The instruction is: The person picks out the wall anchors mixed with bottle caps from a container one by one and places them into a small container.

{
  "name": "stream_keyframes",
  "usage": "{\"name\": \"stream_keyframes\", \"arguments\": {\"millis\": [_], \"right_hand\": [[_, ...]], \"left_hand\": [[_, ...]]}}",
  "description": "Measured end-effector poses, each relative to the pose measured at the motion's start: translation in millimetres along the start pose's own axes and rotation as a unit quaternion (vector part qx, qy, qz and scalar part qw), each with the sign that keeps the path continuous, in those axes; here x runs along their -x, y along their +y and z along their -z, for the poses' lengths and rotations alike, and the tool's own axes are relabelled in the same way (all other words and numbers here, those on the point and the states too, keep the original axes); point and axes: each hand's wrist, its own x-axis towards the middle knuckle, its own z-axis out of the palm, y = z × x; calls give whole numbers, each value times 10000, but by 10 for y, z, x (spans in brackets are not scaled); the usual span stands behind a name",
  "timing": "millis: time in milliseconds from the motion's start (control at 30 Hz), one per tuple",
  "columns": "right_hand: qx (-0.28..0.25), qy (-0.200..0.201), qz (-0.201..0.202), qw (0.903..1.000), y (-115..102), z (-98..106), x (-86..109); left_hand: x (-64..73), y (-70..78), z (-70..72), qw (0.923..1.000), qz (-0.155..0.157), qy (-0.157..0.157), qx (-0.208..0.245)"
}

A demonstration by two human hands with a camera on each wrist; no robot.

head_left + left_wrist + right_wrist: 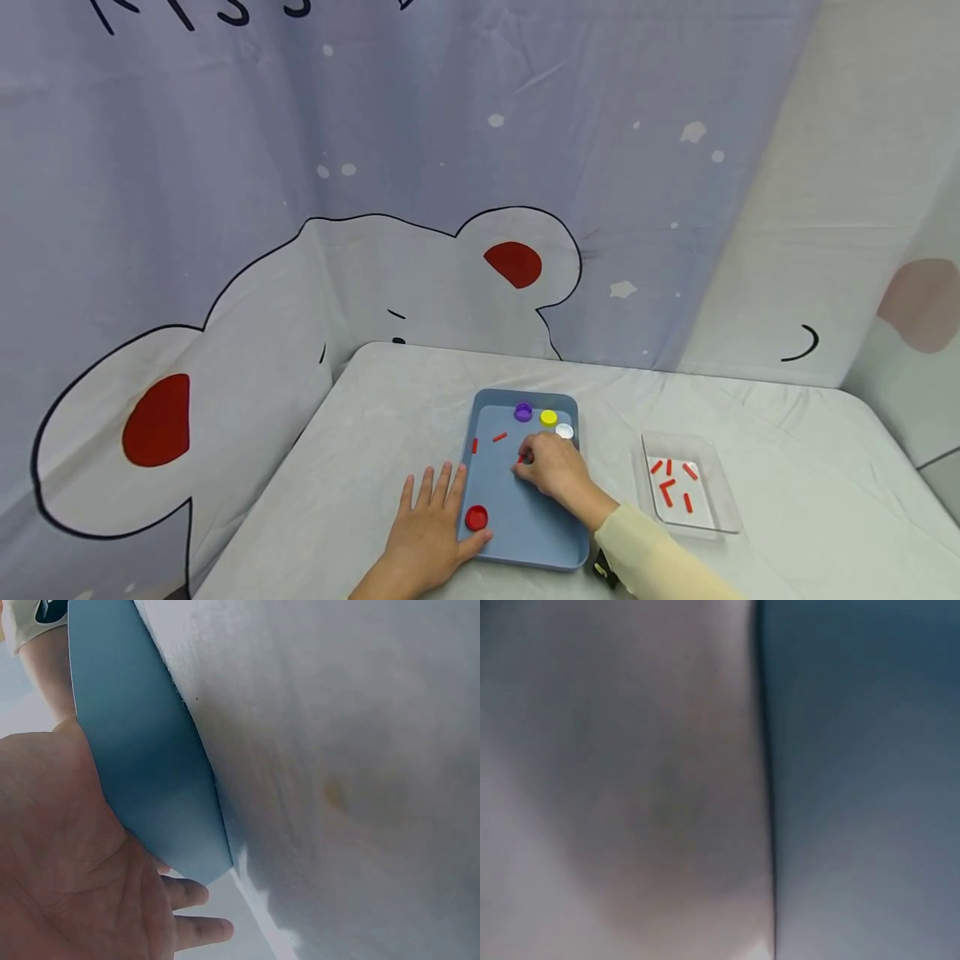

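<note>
A blue-grey tray [517, 525] lies on the white cloth. My left hand [427, 533] rests at its left edge with fingers straight and spread, the thumb over the near-left rim. In the left wrist view the palm of this left hand [67, 847] is beside the tray's outer wall [142, 742]. Over the middle of the tray, my right hand [555, 467] pinches a small red stick [521, 459] between thumb and fingertips. Two other red sticks, one upright in view [475, 446] and one slanted [500, 437], lie on the tray's left half.
Round caps sit in the tray: purple [523, 412], yellow [549, 418], white [564, 431] at the far right, red [476, 517] near left. Right of the tray stands a clear container [726, 508] with several red sticks [687, 502]. The right wrist view is blurred.
</note>
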Motion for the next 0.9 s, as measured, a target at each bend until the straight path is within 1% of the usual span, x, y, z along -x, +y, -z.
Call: {"name": "stream_keyframes", "arguments": {"millis": [267,467,667,900], "right_hand": [[-55,-14,37,10000,4,30,10],[-358,97,78,9993,-22,147,33],[-605,219,-28,9979,-11,257,82],[-1179,375,-81,9923,47,347,144]], "left_hand": [[-7,4,-21,10000,51,-80,27],[-3,9,-13,9999,65,-95,70],[-4,4,-5,9999,53,-72,110],[-13,-5,-10,9999,75,-119,90]]}}
